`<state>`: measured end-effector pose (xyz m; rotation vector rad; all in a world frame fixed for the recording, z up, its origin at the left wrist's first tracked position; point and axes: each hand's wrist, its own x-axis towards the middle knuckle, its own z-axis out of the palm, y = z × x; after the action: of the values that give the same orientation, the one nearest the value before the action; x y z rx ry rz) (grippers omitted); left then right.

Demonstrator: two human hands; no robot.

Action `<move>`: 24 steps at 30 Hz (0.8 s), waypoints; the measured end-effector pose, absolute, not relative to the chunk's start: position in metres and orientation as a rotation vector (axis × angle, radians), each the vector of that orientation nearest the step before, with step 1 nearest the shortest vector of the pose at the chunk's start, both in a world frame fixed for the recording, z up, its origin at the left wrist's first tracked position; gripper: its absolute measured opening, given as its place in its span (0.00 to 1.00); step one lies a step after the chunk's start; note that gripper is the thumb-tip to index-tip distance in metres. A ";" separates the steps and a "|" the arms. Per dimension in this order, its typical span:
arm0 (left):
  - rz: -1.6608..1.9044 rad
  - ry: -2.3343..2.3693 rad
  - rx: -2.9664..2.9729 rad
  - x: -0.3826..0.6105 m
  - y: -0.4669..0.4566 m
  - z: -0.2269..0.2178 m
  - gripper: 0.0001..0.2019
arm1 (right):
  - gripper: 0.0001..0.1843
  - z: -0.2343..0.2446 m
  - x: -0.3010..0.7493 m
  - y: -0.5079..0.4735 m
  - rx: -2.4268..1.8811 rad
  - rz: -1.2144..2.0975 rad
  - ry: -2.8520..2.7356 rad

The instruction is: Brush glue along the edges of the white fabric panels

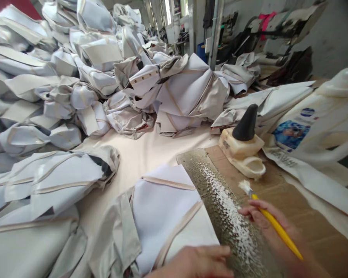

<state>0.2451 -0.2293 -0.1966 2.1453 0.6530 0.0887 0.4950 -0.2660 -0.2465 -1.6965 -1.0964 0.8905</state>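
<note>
gripping a yellow brush [275,226], right hand [266,224] fingers [249,212] closed.

This is a workshop where fabric goods are made by hand, most likely a small factory floor. Heaps of folded grey-and-white fabric pieces [84,77] with beige trim cover the wide work table [139,154], and a glue-crusted board [229,216] lies on cardboard [307,216] beside a squat glue pot [243,150] and a large plastic jug [316,123]. Farther back stand metal posts [216,31], dark hanging goods [292,65] and cluttered shelves [176,23] against bare grey walls.
</note>
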 end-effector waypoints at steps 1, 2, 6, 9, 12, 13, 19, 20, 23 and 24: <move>0.213 0.772 2.074 0.239 -0.212 -0.188 0.19 | 0.18 -0.246 0.493 -0.264 -1.675 0.911 -1.156; 0.353 0.940 1.995 0.232 -0.192 -0.181 0.19 | 0.18 -0.246 0.489 -0.263 -1.652 0.930 -1.239; 0.378 1.759 2.067 0.186 -0.103 -0.193 0.25 | 0.18 -0.256 0.455 -0.262 -1.699 0.862 -1.607; -0.060 1.979 2.033 0.160 -0.069 -0.219 0.31 | 0.16 -0.276 0.424 -0.263 -1.743 0.666 -1.711; -0.111 1.923 2.067 0.156 -0.067 -0.219 0.21 | 0.16 -0.293 0.408 -0.267 -1.664 0.500 -1.766; -0.111 1.909 2.110 0.159 -0.070 -0.212 0.18 | 0.17 -0.295 0.408 -0.269 -1.642 0.446 -1.787; -0.245 1.909 2.388 0.207 -0.086 -0.178 0.24 | 0.12 -0.297 0.443 -0.287 -1.682 0.158 -1.942; -0.233 1.913 2.420 0.218 -0.089 -0.184 0.27 | 0.12 -0.299 0.449 -0.289 -1.710 0.117 -1.977; -0.155 1.701 2.570 0.253 -0.104 -0.216 0.28 | 0.14 -0.301 0.466 -0.289 -1.758 0.045 -2.032; -0.134 1.561 2.608 0.264 -0.110 -0.228 0.27 | 0.14 -0.298 0.472 -0.285 -1.740 0.063 -2.023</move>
<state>0.2638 -0.1095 -0.2276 2.6076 1.5606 -0.1344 0.4723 -0.2848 -0.2985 -1.7402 -2.0232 0.0635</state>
